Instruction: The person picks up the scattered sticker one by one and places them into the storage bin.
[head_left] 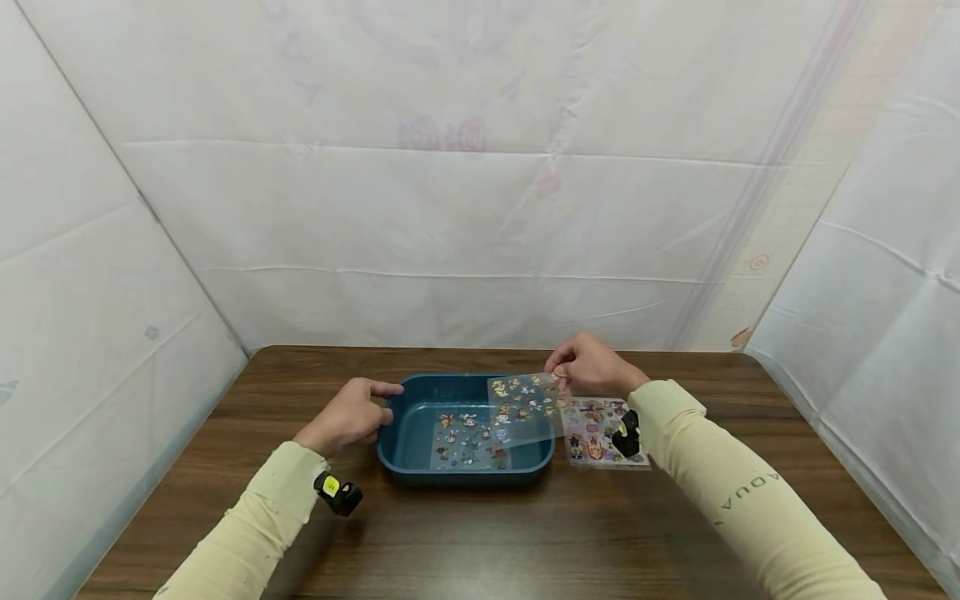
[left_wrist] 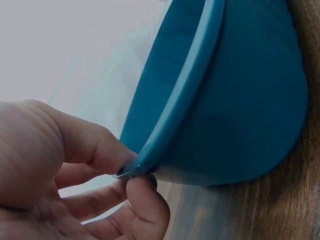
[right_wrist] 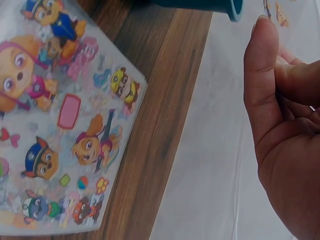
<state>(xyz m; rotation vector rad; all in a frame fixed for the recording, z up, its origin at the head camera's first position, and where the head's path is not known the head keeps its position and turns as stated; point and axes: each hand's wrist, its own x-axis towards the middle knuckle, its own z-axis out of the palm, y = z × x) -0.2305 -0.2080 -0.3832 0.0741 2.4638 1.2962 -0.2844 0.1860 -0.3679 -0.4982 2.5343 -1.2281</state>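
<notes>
From here I see the left hand (head_left: 351, 414) at the blue tub (head_left: 408, 417), thumb and forefinger pinching the rim at its left end; the left wrist view confirms it, the rim (left_wrist: 172, 112) caught between the thumb tip and the curled forefinger (left_wrist: 100, 150), the other fingers folded loosely below the pinch; the tub's wall bulges away from the grip towards the wooden table (head_left: 480, 525), which it sits on.

Over to the right hand (head_left: 592, 367); it holds a clear sticker sheet (head_left: 525, 404) by its far right corner, fingers closed on that edge; from the grip the sheet hangs out to the left, over the right part of the tub and raised above it; the right wrist view shows the thumb (right_wrist: 262, 75) straight and pressed up against the sheet's edge, though how the other fingers meet it I cannot tell.

Inside the tub, below and left of that grip, a second sticker sheet (head_left: 468, 442) lies flat on the bottom; just below the right hand, on the table beside the tub's right wall, lies a third sheet (head_left: 592, 433) full of cartoon puppies, close under the wrist in the right wrist view (right_wrist: 55, 120); both sleeves are pale yellow.
</notes>
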